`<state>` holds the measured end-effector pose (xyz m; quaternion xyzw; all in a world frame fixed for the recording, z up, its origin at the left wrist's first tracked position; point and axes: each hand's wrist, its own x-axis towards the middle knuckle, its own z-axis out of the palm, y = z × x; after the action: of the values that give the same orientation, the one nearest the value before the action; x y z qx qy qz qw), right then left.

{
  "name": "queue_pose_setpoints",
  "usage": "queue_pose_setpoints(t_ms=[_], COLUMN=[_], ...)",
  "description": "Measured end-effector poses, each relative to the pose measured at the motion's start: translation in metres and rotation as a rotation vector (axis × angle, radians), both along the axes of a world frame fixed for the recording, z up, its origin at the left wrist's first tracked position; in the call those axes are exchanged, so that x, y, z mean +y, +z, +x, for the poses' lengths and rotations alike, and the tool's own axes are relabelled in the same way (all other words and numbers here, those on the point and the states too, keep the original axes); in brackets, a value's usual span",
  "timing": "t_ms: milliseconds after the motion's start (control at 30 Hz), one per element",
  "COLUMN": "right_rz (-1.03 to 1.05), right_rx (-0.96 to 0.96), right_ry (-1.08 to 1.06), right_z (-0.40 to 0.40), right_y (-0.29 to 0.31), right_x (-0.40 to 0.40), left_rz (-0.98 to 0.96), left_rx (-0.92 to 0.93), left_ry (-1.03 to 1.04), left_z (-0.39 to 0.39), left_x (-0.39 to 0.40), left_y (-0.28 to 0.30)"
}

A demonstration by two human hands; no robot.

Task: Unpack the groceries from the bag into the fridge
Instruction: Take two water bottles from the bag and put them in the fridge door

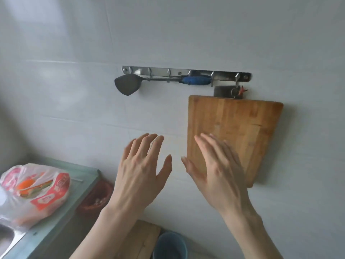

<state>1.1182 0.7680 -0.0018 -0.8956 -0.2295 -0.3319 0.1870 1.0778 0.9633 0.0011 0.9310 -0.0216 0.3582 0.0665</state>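
Note:
A thin plastic grocery bag point(33, 191) with red and white print lies on the counter point(61, 227) at the lower left; orange and green items show through it. My left hand point(140, 172) is raised in the middle of the view, fingers spread, holding nothing. My right hand point(218, 172) is raised beside it, also spread and empty, in front of a hanging cutting board. Both hands are well to the right of the bag and apart from it. No fridge is in view.
A wooden cutting board point(237, 124) hangs on the tiled wall under a metal hook rail point(186, 72) that holds a spatula point(128, 84). A sink rim point(7, 238) shows at the lower left. A blue bucket point(169, 245) and a reddish-brown basin point(95, 199) stand below the counter.

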Motion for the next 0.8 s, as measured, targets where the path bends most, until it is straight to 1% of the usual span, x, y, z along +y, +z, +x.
queue_pose_setpoints(t_ms=[200,367,567,800], right_rz=[-0.048,-0.053,-0.061,-0.060], right_rx=[0.032,0.066,0.102,0.097], right_ry=[0.249,0.441,0.614,0.756], right_z=[0.059,0.081,0.077,0.052], right_y=[-0.013,-0.021,-0.026,-0.039], right_x=[0.061,0.116,0.188,0.290], left_rz=[-0.015,-0.058,-0.110,-0.150], left_rx=[0.050,0.097,0.094,0.082], left_ry=[0.285,0.480,0.695,0.828], left_z=[0.009,-0.010,-0.054,-0.097], left_x=[0.050,0.087,0.139,0.216], left_y=[-0.006,-0.012,-0.022,-0.042])
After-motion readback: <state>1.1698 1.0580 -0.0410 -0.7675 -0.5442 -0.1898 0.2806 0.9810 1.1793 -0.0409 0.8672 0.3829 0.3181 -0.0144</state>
